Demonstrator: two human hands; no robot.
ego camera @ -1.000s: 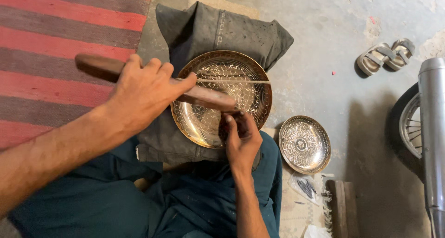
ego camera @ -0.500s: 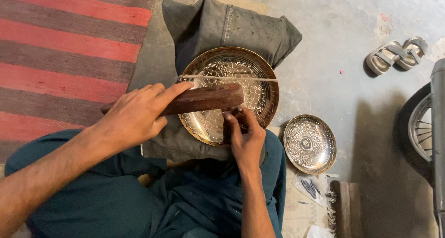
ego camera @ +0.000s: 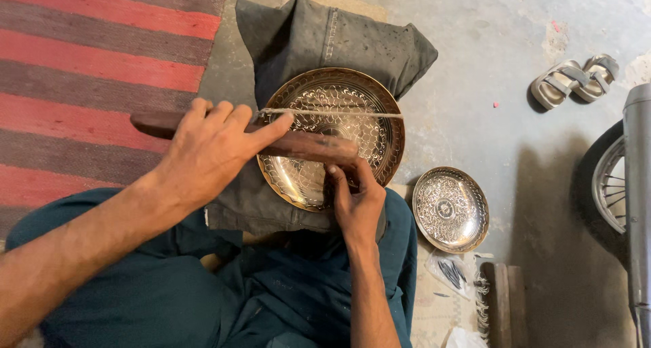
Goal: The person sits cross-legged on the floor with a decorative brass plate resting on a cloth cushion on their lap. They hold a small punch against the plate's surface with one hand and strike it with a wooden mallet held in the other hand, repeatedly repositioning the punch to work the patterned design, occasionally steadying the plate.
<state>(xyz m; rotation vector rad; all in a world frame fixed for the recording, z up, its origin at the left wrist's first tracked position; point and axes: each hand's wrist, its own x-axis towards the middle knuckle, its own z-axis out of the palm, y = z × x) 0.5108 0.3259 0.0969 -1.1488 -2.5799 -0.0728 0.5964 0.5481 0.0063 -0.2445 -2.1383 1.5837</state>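
Striped rug [ego camera: 81, 70] left of the big engraved brass plate [ego camera: 332, 138], which rests on a dark cushion [ego camera: 325, 36] over my lap. Small silver plate [ego camera: 450, 209] lies to its right. Engraving in progress, I judge; next strike needs a steady tool. Left hand [ego camera: 210, 151], grip closed round the wooden mallet [ego camera: 298, 144]. Right hand [ego camera: 356, 202] pinches something at the plate's near rim; tool hidden.
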